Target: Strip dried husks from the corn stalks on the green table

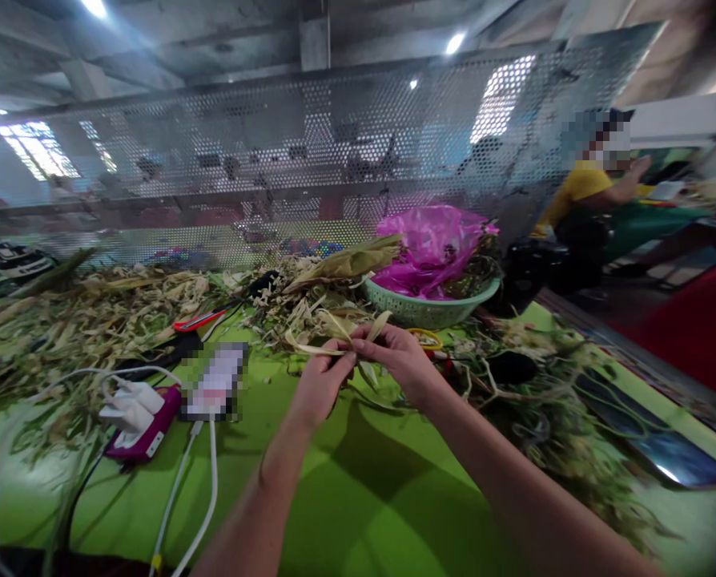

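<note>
Pale green-yellow leaf strips [337,327], like dried husk, are pinched between my two hands above the green table [358,497]. My left hand [320,386] is closed, its thumb and fingertips pressed on the strips. Close against it, my right hand [401,361] also pinches them, thumb pointing left. Strip ends stick out to the left, upward and below the fingers. Just beyond the hands lies a heap of dry leaf pieces [301,312]. The fingertips partly hide where the strips cross.
A green basket [436,311] with a pink plastic bag [433,240] stands behind. At left are orange-handled scissors [199,321], a phone [217,381], a purple power strip [154,429] and white cables. Plant scraps lie both sides. A perforated metal screen [262,160] rises behind; a person [580,188] sits at right.
</note>
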A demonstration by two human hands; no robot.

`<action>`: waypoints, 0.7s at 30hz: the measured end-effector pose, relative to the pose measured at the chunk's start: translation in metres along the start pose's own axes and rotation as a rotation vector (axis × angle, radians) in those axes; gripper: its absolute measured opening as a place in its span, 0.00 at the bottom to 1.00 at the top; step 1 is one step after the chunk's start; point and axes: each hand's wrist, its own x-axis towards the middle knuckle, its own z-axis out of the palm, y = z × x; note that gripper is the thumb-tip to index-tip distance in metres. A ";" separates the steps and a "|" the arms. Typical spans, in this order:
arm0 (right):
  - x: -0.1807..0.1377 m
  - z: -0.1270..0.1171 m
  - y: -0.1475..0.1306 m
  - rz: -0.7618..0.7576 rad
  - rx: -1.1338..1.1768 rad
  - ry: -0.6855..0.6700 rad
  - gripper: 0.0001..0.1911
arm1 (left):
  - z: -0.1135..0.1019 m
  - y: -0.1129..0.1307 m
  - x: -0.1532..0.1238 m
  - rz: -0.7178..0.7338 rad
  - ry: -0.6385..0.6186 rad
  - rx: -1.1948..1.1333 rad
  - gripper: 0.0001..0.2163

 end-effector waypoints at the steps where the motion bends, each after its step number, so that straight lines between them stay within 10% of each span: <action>1: 0.000 0.000 0.001 -0.009 -0.014 0.002 0.13 | 0.001 0.001 -0.001 -0.004 -0.009 0.006 0.10; 21: 0.003 -0.001 0.009 0.031 -0.082 -0.062 0.16 | -0.011 -0.005 0.006 -0.058 0.106 -0.220 0.13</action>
